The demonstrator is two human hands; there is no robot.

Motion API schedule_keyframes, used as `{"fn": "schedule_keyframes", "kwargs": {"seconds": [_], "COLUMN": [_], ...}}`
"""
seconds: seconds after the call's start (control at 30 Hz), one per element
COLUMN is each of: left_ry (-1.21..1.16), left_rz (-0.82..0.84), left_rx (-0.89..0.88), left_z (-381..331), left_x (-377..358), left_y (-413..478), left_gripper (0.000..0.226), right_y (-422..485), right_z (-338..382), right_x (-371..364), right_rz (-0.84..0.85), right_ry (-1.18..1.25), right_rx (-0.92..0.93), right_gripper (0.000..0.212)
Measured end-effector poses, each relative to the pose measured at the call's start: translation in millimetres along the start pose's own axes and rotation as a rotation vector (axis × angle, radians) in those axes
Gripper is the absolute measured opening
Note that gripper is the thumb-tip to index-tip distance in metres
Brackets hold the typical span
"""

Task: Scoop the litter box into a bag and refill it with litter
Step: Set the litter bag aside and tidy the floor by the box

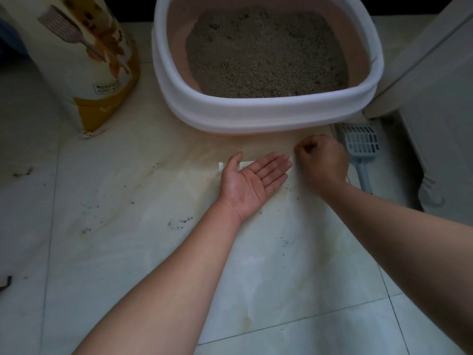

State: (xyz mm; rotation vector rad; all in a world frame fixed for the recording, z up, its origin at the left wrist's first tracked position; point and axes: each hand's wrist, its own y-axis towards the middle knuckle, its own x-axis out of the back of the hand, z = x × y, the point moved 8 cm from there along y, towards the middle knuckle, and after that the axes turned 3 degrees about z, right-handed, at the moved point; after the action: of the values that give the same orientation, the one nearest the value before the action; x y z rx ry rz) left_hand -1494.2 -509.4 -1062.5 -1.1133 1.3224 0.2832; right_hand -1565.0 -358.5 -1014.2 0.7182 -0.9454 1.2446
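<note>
Litter box (268, 111) sits on the tiled floor (128, 226), top centre, white rim over a pink tub, its near wall facing the person. It is filled with grey-brown litter (266, 55).

Scoop (361, 144) is blue-grey and lies flat on the floor just right of the box's near corner. Its long axis runs away from the person, slotted head toward the box, handle toward the person.

Right hand (322, 162) is just left of the scoop, knuckles up, fingers curled under at the floor; can't tell if it pinches anything.

Left hand (252, 183) is flat, palm up, fingers straight and pointing at the right hand, nearly touching it.

Litter bag (97, 73) stands upright at left, white and yellow. Loose grains (180, 222) are scattered on the floor. A white appliance (435, 73) is at right.
</note>
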Motion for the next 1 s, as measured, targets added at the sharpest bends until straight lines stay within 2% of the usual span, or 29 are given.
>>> {"fn": "schedule_keyframes", "kwargs": {"seconds": [0.13, 0.27, 0.4, 0.47, 0.57, 0.63, 0.7, 1.0], "left_ry": [0.012, 0.025, 0.031, 0.029, 0.012, 0.006, 0.010, -0.002], "left_rz": [-0.009, -0.031, -0.044, -0.047, -0.049, -0.034, -0.016, -0.013], "left_rx": [-0.002, -0.014, -0.026, -0.034, -0.038, -0.029, -0.027, -0.042], "left_z": [0.9, 0.9, -1.4, -1.9, -2.0, -1.5, -1.5, -1.8], "left_x": [2.1, 5.4, 9.0, 9.2, 8.7, 6.7, 5.1, 2.5], "left_y": [2.3, 5.8, 6.5, 6.1, 5.7, 4.4, 3.6, 3.2], "left_gripper": [0.075, 0.075, 0.074, 0.075, 0.074, 0.074, 0.076, 0.076], "right_y": [3.1, -17.3, -49.6, -61.1, -76.8, -86.2, -89.4, -89.3], "right_z": [1.0, 13.6, 37.8, 49.9, 68.5, 75.5, 75.3, 67.7], "right_x": [-3.1, 3.6, 15.0, 19.7, 12.0, 2.8, -4.8, -5.0], "right_rz": [0.053, 0.026, -0.013, -0.033, 0.024, 0.053, 0.075, 0.084], "right_ry": [-0.023, 0.174, 0.282, 0.300, 0.288, 0.232, 0.181, 0.150], "right_rx": [0.019, 0.056, 0.210, 0.285, 0.376, 0.434, 0.440, 0.384], "right_gripper": [0.013, 0.010, 0.005, 0.012, 0.022, 0.010, 0.004, 0.004]}}
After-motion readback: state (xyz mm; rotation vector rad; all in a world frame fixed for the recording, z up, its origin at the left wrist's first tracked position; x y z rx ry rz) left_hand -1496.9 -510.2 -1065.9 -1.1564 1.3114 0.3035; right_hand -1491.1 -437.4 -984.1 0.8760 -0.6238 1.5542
